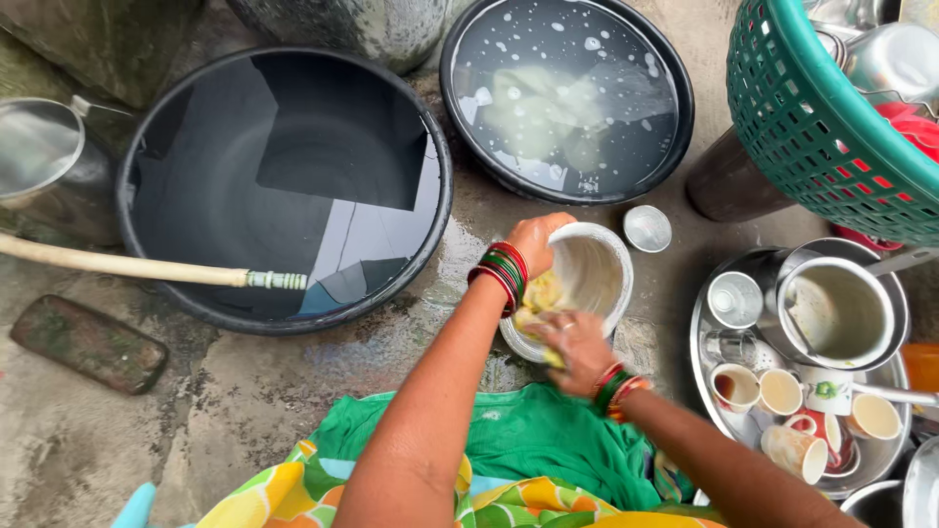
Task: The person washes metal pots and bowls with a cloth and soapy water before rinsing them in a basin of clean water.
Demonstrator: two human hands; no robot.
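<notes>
She steadies the white bowl (587, 284) with her left hand (536, 242), fingers curled over its near rim, while her right hand (579, 347) presses a yellow scrubber (540, 293) against the inner wall. Best to turn the bowl under the scrubber, tilted toward her.

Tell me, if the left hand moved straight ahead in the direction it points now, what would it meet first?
The left hand grips the rim of the white bowl and points up and right. Beyond the bowl, the first thing in line is probably the small steel lid on the wet floor, then the soapy black basin; depth is unclear.
</notes>
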